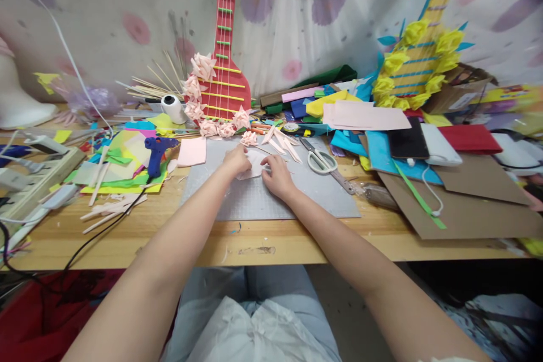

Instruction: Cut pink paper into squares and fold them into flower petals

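A small piece of pale pink paper point(253, 165) lies on the grey cutting mat point(237, 203) between my hands. My left hand point(238, 162) is closed at its left edge, the fingertips partly hidden. On the other side, the curled fingers of my right hand point(278, 175) grip the paper's right edge. Just beyond them sit a pink paper rose point(249, 138) and several folded pink paper strips point(285, 142). Scissors point(321, 162) with pale handles rest to the right of my right hand, and a square stack of pink paper point(192, 151) is left of my left hand.
Behind the mat stands a red cardboard lute point(227, 87) trimmed with pink paper roses. A blue glue gun point(156, 155) rests on coloured paper at left, its cord trailing forward. A black phone point(408, 140) and cardboard sheets point(462, 209) lie at right.
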The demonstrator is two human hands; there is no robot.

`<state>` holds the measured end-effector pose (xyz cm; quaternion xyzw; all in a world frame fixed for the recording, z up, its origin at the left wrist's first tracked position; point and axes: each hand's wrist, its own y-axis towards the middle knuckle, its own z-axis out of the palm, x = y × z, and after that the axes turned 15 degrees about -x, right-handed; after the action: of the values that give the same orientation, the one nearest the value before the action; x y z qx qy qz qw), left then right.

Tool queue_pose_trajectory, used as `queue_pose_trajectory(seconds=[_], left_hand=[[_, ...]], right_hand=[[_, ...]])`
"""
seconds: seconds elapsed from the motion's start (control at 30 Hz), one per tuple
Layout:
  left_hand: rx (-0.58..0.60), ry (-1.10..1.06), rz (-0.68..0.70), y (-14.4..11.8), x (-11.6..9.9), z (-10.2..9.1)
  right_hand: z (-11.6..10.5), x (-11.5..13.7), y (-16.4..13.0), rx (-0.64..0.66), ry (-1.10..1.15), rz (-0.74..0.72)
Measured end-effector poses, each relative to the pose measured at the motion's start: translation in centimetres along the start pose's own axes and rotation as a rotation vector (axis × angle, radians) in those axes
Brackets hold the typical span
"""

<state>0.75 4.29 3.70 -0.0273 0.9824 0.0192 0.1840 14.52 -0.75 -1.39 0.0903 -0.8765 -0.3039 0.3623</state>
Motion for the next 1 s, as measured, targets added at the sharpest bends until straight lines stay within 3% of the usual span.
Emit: queue_pose_trajectory(seconds=[0.1, 0.3, 0.47, 0.57, 0.73, 0.87, 1.0], left_hand=[[-0.072, 0.006, 0.077, -0.2, -0.2, 0.0], [-0.014, 0.004, -0.111, -1.1, -1.2, -0.9], [-0.034, -0.083, -0.063, -0.8, -0.4, -0.4], [-0.113, -0.209, -0.080, -0.6, 1.1, 0.1], [-0.303, -0.469, -0.245, -1.0, 3.3, 1.2], [-0.410, -0.572, -0.311, -1.8, 4.2, 2.2], [-0.402, -0.606, -0.288, -2.1, 4.2, 2.8]], right_hand=[[0.0, -0.1, 0.0, 0.010, 0.017, -0.010], [0.0, -0.1, 0.1, 0.010, 0.025, 0.003], [-0.1, -0.1, 0.1, -0.001, 0.026, -0.006], [-0.3, -0.2, 0.2, -0.019, 0.026, -0.010], [-0.8, 0.0, 0.3, -0.061, 0.036, -0.036], [-0.8, 1.0, 0.2, 0.039, 0.035, -0.142], [-0.2, 1.6, 0.2, 0.133, -0.008, -0.239]])
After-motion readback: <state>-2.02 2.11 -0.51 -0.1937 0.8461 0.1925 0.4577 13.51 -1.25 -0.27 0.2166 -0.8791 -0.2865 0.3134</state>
